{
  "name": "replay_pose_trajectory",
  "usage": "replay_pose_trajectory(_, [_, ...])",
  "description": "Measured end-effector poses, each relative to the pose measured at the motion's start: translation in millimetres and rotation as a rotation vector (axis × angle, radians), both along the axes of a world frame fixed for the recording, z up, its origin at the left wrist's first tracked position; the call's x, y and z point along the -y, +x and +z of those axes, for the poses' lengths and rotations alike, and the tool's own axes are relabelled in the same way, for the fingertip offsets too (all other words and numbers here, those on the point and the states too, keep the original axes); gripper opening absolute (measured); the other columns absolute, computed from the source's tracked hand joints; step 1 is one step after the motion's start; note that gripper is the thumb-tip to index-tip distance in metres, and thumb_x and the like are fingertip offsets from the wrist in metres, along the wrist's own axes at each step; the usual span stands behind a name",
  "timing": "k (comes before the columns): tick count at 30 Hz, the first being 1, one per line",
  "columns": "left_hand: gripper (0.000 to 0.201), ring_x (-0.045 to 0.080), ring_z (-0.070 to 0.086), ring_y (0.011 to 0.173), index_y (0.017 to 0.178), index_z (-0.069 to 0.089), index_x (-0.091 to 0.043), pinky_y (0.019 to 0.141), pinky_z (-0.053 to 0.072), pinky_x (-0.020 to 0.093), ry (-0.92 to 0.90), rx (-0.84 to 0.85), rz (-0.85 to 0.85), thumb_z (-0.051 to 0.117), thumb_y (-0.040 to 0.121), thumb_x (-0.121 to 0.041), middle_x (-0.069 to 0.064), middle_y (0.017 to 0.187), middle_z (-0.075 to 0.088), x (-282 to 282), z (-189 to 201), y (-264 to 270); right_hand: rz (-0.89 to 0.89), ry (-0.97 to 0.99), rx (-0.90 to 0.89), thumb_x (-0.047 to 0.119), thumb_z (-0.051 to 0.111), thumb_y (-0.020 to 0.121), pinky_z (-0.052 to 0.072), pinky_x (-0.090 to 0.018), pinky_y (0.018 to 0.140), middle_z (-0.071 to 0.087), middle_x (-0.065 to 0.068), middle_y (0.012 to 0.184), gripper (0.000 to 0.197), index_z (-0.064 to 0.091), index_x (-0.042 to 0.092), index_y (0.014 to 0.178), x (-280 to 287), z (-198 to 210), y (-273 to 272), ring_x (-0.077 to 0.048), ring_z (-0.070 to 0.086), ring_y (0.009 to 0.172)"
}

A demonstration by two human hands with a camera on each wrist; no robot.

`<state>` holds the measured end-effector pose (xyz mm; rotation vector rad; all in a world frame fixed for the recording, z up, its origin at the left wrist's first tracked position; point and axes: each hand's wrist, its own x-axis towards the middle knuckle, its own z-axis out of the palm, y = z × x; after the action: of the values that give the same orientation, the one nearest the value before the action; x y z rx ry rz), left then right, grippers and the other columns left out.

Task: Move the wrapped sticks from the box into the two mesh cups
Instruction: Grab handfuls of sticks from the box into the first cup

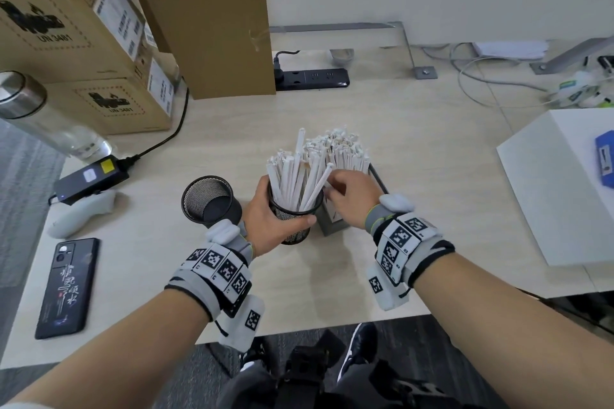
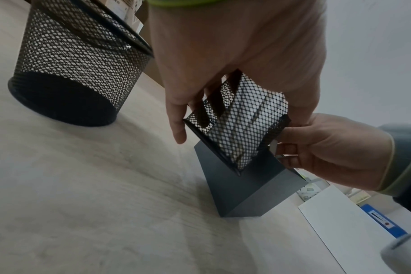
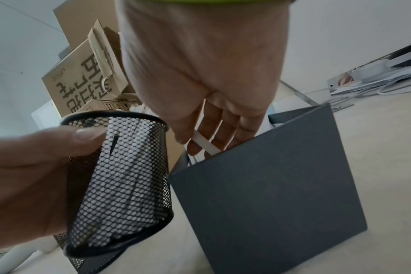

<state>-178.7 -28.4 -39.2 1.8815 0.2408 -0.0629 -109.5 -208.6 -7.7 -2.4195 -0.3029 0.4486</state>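
My left hand [image 1: 282,212] grips a black mesh cup [image 1: 295,226] packed with white wrapped sticks [image 1: 292,176]. It holds the cup tilted against the grey box [image 1: 334,224]. More wrapped sticks [image 1: 342,149] stand in that box. My right hand [image 1: 330,188] reaches into the box top, its fingers curled round one white stick [image 3: 201,141] at the rim. The second mesh cup [image 1: 209,199] stands empty just left of the held one. In the left wrist view the held cup [image 2: 242,140] hangs over the box [image 2: 246,191], beside the empty cup [image 2: 75,74].
A black phone [image 1: 68,285], a white controller [image 1: 79,212] and a power adapter [image 1: 91,181] lie at the left. Cardboard boxes [image 1: 83,43] and a bottle [image 1: 43,116] stand behind them. A power strip [image 1: 312,78] lies at the back, a white box [image 1: 558,189] at the right.
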Motion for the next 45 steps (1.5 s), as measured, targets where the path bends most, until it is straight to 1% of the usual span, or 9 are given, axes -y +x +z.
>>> replay_pose_trajectory(5, [0.081,-0.023,0.053,0.095,0.121,0.041,-0.028,0.075,0.04,0.0,0.018,0.002,-0.002,0.088,0.055,-0.037,-0.024,0.108,0.058,-1.3,2.2,1.0,-0.21,0.152,0.06,0.019,0.063,0.089,0.047,-0.021,0.063,0.061,0.01,0.073,0.015,0.063,0.025,0.075,1.5,6.6,6.9,-0.013,0.059,0.068])
replay_pose_trajectory(9, [0.088,-0.013,0.056,0.103,0.124,0.041,-0.032,0.082,0.045,0.01,0.03,-0.019,-0.021,0.085,0.05,-0.051,-0.024,0.11,0.06,-1.5,1.4,0.4,-0.36,0.427,0.051,0.025,0.066,0.082,0.058,-0.046,0.072,0.069,0.002,0.078,0.015,0.065,0.038,0.075,-9.0,21.0,11.3,-0.024,0.067,0.077])
replay_pose_trajectory(16, [0.087,-0.008,0.058,0.105,0.128,0.042,-0.026,0.085,0.046,0.015,0.0,-0.012,-0.031,0.09,0.056,-0.038,-0.02,0.112,0.062,1.2,4.1,2.6,-0.377,0.683,0.078,0.007,0.067,0.083,0.06,-0.038,0.065,0.064,-0.005,0.08,0.026,0.057,0.031,0.087,-26.9,48.5,8.8,-0.027,0.067,0.07])
replay_pose_trajectory(22, [0.093,-0.012,0.057,0.106,0.13,0.04,-0.033,0.089,0.045,0.016,-0.011,-0.015,-0.013,0.087,0.051,-0.046,-0.024,0.114,0.061,-3.2,9.4,2.2,-0.254,0.491,0.184,0.023,0.074,0.075,0.055,-0.037,0.078,0.064,0.007,0.085,0.026,0.058,0.024,0.095,-28.5,40.5,0.1,-0.012,0.063,0.077])
replay_pose_trajectory(27, [0.091,-0.021,0.052,0.102,0.13,0.036,-0.037,0.081,0.04,0.001,-0.005,-0.01,-0.046,0.089,0.057,-0.036,-0.028,0.113,0.058,-3.2,13.5,-0.8,-0.334,0.478,0.221,0.03,0.069,0.083,0.052,-0.036,0.09,0.056,0.007,0.124,0.045,0.052,0.026,0.124,-25.5,38.7,6.3,-0.01,0.057,0.104])
replay_pose_trajectory(33, [0.087,-0.015,0.057,0.099,0.128,0.037,-0.037,0.079,0.043,0.007,0.033,-0.004,-0.122,0.091,0.061,-0.026,-0.025,0.109,0.061,0.0,16.0,-1.3,0.029,0.28,0.338,0.039,0.055,0.089,0.023,-0.034,0.117,0.032,-0.004,0.154,0.068,0.031,0.011,0.147,-30.2,38.0,4.0,-0.019,0.026,0.143])
replay_pose_trajectory(36, [0.084,-0.003,0.063,0.099,0.128,0.043,-0.029,0.083,0.05,0.02,-0.001,0.003,-0.097,0.09,0.059,-0.031,-0.016,0.109,0.066,1.2,16.7,0.7,0.178,0.075,0.317,0.046,0.046,0.088,0.023,-0.045,0.116,0.04,-0.004,0.151,0.064,0.04,0.014,0.144,-30.5,27.2,-2.2,-0.023,0.026,0.144])
replay_pose_trajectory(40, [0.088,0.003,0.062,0.11,0.13,0.045,-0.028,0.094,0.051,0.033,-0.024,0.005,-0.055,0.09,0.055,-0.041,-0.014,0.117,0.065,-1.6,12.6,3.4,0.025,0.23,0.362,0.047,0.058,0.086,0.022,-0.032,0.116,0.032,-0.005,0.154,0.07,0.034,0.019,0.146,-26.2,23.4,-4.7,-0.018,0.027,0.143])
replay_pose_trajectory(45, [0.061,-0.019,0.058,0.086,0.109,0.047,-0.025,0.071,0.044,0.004,0.035,0.002,-0.097,0.086,0.065,-0.008,-0.016,0.096,0.062,4.5,10.0,1.3,0.002,0.243,0.039,0.049,0.068,0.081,0.028,-0.023,0.103,0.028,0.002,0.154,0.087,0.018,0.03,0.15,-33.3,25.7,-18.2,-0.013,0.034,0.137])
